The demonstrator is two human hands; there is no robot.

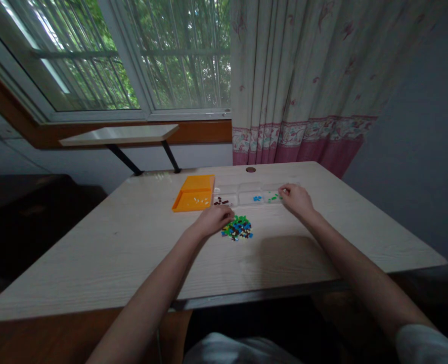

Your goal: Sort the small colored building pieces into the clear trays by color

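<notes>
A pile of small coloured pieces (237,228), green, blue, brown and yellow, lies on the table. My left hand (216,219) is at the pile's upper left edge, its fingers curled; whatever they hold is too small to see. Behind the pile is a clear compartment tray (248,197) with brown, blue and green pieces in separate front compartments. Over its right end, beside the green pieces (274,196), my right hand (297,198) has its fingertips pressed together, and their contents cannot be made out. An open orange box (195,193) holding white pieces stands at the tray's left.
The pale wooden table (133,253) reaches back to the wall under a window. A raised white shelf (121,134) on black supports stands at the back left. A round brown disc (251,170) is near the back edge, below the curtain (303,91).
</notes>
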